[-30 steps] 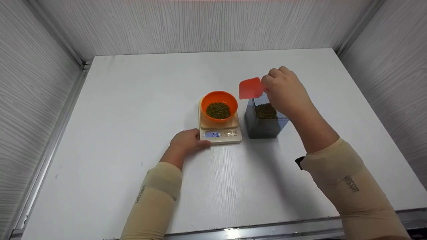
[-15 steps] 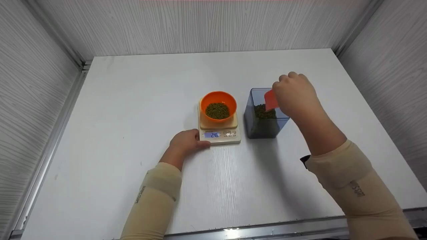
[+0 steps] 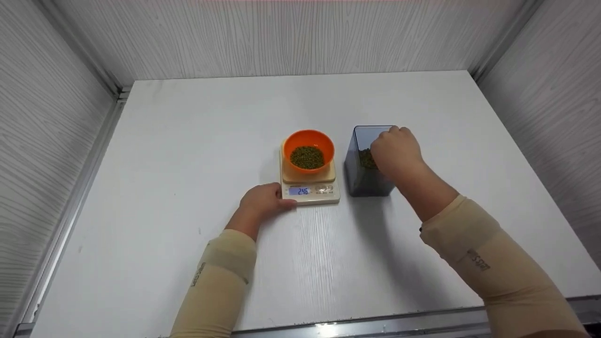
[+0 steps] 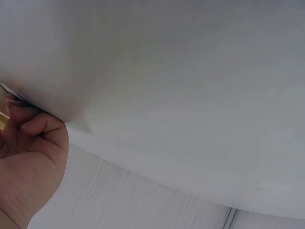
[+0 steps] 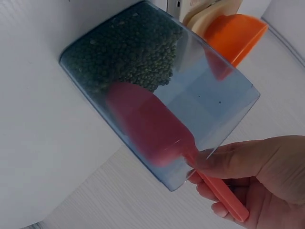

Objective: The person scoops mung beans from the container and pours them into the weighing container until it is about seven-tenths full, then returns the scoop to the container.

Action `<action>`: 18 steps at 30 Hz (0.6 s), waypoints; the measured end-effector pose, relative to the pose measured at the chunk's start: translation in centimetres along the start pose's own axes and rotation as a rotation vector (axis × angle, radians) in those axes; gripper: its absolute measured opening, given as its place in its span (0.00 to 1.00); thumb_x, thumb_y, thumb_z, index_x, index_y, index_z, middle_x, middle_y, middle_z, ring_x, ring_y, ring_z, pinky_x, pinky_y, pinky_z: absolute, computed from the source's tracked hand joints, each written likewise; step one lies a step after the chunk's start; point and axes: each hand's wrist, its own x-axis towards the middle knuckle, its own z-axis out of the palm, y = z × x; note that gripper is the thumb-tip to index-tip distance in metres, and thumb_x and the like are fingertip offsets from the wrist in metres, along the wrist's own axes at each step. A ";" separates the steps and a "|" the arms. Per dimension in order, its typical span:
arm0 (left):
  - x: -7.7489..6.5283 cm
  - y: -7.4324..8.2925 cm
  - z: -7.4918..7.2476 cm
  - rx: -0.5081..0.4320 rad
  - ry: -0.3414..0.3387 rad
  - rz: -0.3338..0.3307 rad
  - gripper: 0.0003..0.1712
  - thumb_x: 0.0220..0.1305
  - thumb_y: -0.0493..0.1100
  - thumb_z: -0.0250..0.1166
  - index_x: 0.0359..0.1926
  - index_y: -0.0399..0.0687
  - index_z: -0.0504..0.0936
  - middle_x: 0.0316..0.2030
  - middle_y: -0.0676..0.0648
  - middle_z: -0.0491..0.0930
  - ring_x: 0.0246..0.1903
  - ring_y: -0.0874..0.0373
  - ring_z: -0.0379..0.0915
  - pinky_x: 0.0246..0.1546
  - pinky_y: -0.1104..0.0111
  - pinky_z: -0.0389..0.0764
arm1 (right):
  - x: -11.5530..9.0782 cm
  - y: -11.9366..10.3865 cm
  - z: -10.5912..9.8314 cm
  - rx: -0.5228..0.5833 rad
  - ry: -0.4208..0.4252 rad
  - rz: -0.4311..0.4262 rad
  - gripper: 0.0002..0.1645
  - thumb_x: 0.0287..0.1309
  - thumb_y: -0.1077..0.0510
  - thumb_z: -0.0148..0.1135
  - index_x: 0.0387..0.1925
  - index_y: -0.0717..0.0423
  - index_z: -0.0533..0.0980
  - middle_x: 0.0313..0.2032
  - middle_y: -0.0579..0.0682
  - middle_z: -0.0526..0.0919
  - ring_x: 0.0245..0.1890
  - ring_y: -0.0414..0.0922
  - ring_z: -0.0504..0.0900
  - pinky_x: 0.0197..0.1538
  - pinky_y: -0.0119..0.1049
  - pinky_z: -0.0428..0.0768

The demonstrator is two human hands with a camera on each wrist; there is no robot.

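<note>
In the head view my left hand (image 3: 263,201) grips the front left corner of a white kitchen scale (image 3: 328,195), thumb along its front edge. Its curled fingers show in the left wrist view. On the scale's platform sits an orange bowl (image 3: 293,139) with green mung beans (image 3: 307,157) in it; the display is lit. My right hand (image 3: 396,152) is over the mouth of a clear bluish container (image 3: 368,184), hiding part of it. In the right wrist view it holds a red scoop (image 5: 152,126) by the handle, the blade inside the container with its tip at the beans (image 5: 138,52).
The container stands just right of the scale on a white table (image 3: 188,141). Pale wood-grain panels (image 3: 300,37) rise behind and at both sides. A metal rail (image 3: 328,327) runs along the front edge.
My right hand has brought the scoop from above the container's left rim down into it, toward the beans. The left hand, scale and bowl stay in place.
</note>
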 end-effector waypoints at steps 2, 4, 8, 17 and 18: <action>0.0 0.0 0.0 0.011 0.001 0.000 0.29 0.48 0.65 0.64 0.44 0.51 0.77 0.34 0.49 0.76 0.37 0.53 0.68 0.46 0.60 0.69 | 0.4 -0.1 0.3 0.011 -0.016 0.005 0.16 0.40 0.58 0.71 0.33 0.63 0.80 0.32 0.57 0.79 0.35 0.53 0.74 0.42 0.44 0.74; 0.1 -0.1 0.1 0.020 -0.001 -0.003 0.28 0.48 0.66 0.64 0.41 0.50 0.76 0.31 0.49 0.74 0.36 0.52 0.66 0.44 0.61 0.69 | 0.7 0.0 0.4 0.014 -0.040 0.003 0.21 0.37 0.55 0.73 0.35 0.63 0.80 0.33 0.57 0.79 0.35 0.54 0.74 0.44 0.45 0.74; 0.2 -0.1 0.1 0.022 -0.005 -0.005 0.29 0.48 0.66 0.64 0.41 0.50 0.76 0.31 0.49 0.73 0.36 0.52 0.66 0.44 0.61 0.69 | 1.3 0.3 0.8 0.023 -0.084 -0.011 0.26 0.36 0.53 0.74 0.37 0.64 0.79 0.35 0.58 0.79 0.36 0.55 0.74 0.44 0.46 0.75; 0.1 0.0 0.1 0.015 -0.012 -0.013 0.30 0.48 0.66 0.64 0.45 0.51 0.76 0.35 0.49 0.75 0.37 0.53 0.67 0.48 0.60 0.69 | 2.6 1.2 1.7 0.117 -0.191 -0.058 0.29 0.34 0.56 0.77 0.41 0.65 0.78 0.37 0.59 0.79 0.39 0.56 0.74 0.46 0.48 0.74; 0.0 0.0 0.0 0.014 -0.012 -0.012 0.30 0.48 0.66 0.64 0.45 0.51 0.76 0.35 0.49 0.75 0.37 0.52 0.67 0.48 0.60 0.69 | 2.7 1.3 1.8 0.128 -0.206 -0.059 0.29 0.34 0.56 0.77 0.41 0.65 0.78 0.37 0.60 0.79 0.40 0.56 0.74 0.46 0.49 0.74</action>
